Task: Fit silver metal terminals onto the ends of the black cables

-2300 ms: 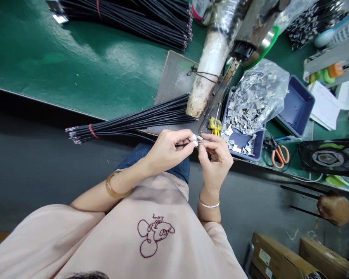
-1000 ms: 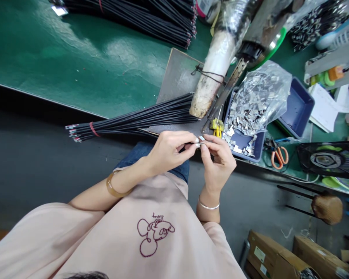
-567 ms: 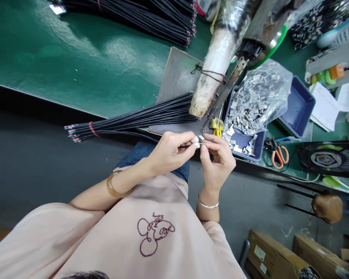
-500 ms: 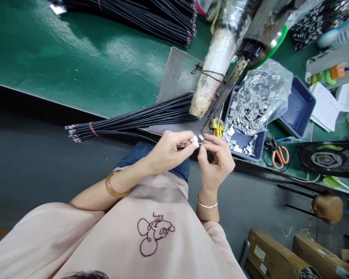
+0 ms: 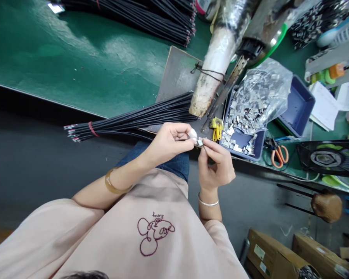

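My left hand (image 5: 167, 143) is closed in a pinch on the end of a thin black cable that runs back under the palm. My right hand (image 5: 216, 164) meets it fingertip to fingertip and pinches a small silver metal clip (image 5: 199, 142) against the cable's end. Both hands hover just off the bench's front edge, above my lap. A bundle of black cables (image 5: 133, 119) tied with a red band lies to the left of my hands. Right of them, a blue tray (image 5: 244, 145) holds several loose metal clips.
A clear bag of metal clips (image 5: 257, 99) rests on the tray, under a wrapped machine arm (image 5: 212, 73). Yellow snips (image 5: 215, 130), orange scissors (image 5: 279, 155), a second blue tray (image 5: 298, 106) and a fan (image 5: 328, 157) sit on the green bench (image 5: 75, 66). Cardboard boxes (image 5: 279, 255) stand on the floor.
Both hands have risen slightly toward the bench edge. My right fingers have curled tighter around the clip at the cable's end.
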`<state>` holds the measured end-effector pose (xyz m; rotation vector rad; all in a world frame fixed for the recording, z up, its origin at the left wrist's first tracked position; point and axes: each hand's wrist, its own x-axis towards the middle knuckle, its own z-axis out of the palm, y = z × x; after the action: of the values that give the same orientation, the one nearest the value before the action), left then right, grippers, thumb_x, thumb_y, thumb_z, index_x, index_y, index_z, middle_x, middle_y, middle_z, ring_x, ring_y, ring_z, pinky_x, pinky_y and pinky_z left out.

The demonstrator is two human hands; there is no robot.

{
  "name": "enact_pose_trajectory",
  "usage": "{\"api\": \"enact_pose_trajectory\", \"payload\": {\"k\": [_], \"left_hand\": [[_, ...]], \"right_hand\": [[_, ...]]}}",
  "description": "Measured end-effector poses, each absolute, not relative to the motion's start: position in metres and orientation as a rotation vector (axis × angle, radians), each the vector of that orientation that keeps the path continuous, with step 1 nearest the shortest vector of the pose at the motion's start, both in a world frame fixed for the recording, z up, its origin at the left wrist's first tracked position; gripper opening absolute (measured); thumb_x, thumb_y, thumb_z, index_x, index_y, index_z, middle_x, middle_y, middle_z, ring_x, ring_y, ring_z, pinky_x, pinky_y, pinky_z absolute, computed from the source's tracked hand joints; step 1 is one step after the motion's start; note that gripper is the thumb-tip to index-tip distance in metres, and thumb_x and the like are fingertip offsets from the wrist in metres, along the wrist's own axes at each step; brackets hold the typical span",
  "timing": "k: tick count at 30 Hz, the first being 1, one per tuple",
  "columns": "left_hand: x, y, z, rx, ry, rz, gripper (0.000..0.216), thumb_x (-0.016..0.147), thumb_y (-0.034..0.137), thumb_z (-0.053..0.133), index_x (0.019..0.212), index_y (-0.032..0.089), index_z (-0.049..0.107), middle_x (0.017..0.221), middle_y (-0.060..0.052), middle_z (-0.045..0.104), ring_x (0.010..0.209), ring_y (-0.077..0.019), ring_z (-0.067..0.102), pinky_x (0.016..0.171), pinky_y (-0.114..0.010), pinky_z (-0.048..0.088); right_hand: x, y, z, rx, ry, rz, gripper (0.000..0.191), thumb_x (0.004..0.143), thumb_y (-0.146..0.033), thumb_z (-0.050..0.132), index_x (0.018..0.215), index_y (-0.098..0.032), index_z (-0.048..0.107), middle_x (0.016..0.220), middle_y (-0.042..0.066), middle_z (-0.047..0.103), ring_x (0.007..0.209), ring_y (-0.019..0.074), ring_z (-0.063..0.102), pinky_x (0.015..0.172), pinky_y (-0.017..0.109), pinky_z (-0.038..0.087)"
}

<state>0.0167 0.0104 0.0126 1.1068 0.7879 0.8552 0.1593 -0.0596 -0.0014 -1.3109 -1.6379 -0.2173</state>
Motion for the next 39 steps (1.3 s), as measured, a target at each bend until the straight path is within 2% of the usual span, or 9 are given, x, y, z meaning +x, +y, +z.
{"api": "enact_pose_trajectory", "payload": {"k": [6,13,21,24,27,29,31,34,39], "left_hand": [[0.018,0.011,0.010,1.102,0.833,0.873,0.011,0.074,0.020,0.066,0.065,0.014,0.067,0.058,0.001,0.054,0.056,-0.0085,0.044,0.053,-0.022,0.033],[0.020,0.012,0.009,1.134,0.860,0.879,0.014,0.074,0.021,0.066,0.063,0.013,0.067,0.060,0.001,0.057,0.058,-0.0083,0.047,0.057,-0.022,0.038],[0.023,0.013,0.010,1.127,0.901,0.901,0.009,0.070,0.019,0.066,0.065,0.013,0.071,0.061,0.000,0.062,0.057,-0.0093,0.050,0.055,-0.022,0.040],[0.024,0.012,0.010,1.141,0.943,0.886,0.009,0.068,0.018,0.066,0.066,0.013,0.073,0.059,0.000,0.061,0.055,-0.0090,0.047,0.051,-0.021,0.036],[0.024,0.011,0.010,1.169,0.974,0.871,0.010,0.067,0.018,0.066,0.067,0.013,0.075,0.056,0.000,0.059,0.053,-0.0087,0.044,0.049,-0.021,0.031],[0.023,0.010,0.010,1.186,0.977,0.865,0.012,0.067,0.019,0.065,0.068,0.013,0.076,0.054,0.001,0.056,0.052,-0.0078,0.041,0.048,-0.021,0.029],[0.023,0.010,0.011,1.195,0.972,0.864,0.012,0.067,0.018,0.065,0.068,0.012,0.075,0.053,0.002,0.053,0.050,-0.0065,0.038,0.048,-0.020,0.026],[0.023,0.011,0.012,1.205,0.951,0.862,0.011,0.068,0.016,0.065,0.067,0.012,0.074,0.051,0.003,0.049,0.048,-0.0049,0.032,0.046,-0.020,0.022],[0.024,0.013,0.016,1.227,0.902,0.888,0.008,0.069,0.015,0.064,0.064,0.012,0.070,0.054,0.003,0.051,0.049,-0.0042,0.032,0.046,-0.019,0.026]], "right_hand": [[0.164,-0.055,-0.006,-1.335,-1.399,0.159,0.010,0.090,-0.012,0.062,0.095,-0.021,0.064,0.103,0.004,0.077,0.094,0.0165,0.075,0.080,0.034,0.066],[0.165,-0.053,-0.008,-1.306,-1.664,-0.098,0.017,0.083,-0.007,0.069,0.093,-0.021,0.064,0.108,0.006,0.078,0.096,0.0153,0.076,0.083,0.028,0.065],[0.169,-0.055,-0.009,-1.295,-1.750,-0.257,0.019,0.086,-0.011,0.068,0.101,-0.023,0.066,0.104,0.004,0.080,0.091,0.0166,0.079,0.079,0.027,0.065],[0.174,-0.057,-0.008,-1.223,-1.567,-0.261,0.021,0.092,-0.015,0.063,0.110,-0.026,0.067,0.083,-0.002,0.078,0.063,0.0136,0.075,0.058,0.025,0.062],[0.177,-0.059,-0.002,-1.193,-1.329,-0.255,0.025,0.096,-0.023,0.057,0.120,-0.027,0.063,0.069,-0.006,0.070,0.038,0.0095,0.059,0.037,0.024,0.050],[0.177,-0.060,0.002,-1.268,-1.292,-0.188,0.028,0.096,-0.021,0.057,0.123,-0.026,0.059,0.075,-0.005,0.072,0.044,0.0104,0.064,0.041,0.024,0.054],[0.177,-0.060,0.005,-1.357,-1.371,-0.133,0.027,0.094,-0.015,0.060,0.118,-0.025,0.061,0.085,-0.003,0.077,0.062,0.0134,0.075,0.060,0.029,0.065],[0.176,-0.058,0.007,-1.411,-1.602,-0.112,0.019,0.089,-0.012,0.066,0.104,-0.024,0.065,0.100,0.001,0.080,0.091,0.0179,0.079,0.084,0.033,0.066],[0.172,-0.051,0.005,-1.449,-1.751,-0.145,0.011,0.089,-0.013,0.066,0.093,-0.023,0.063,0.108,0.003,0.080,0.093,0.0154,0.078,0.073,0.024,0.063]]}}
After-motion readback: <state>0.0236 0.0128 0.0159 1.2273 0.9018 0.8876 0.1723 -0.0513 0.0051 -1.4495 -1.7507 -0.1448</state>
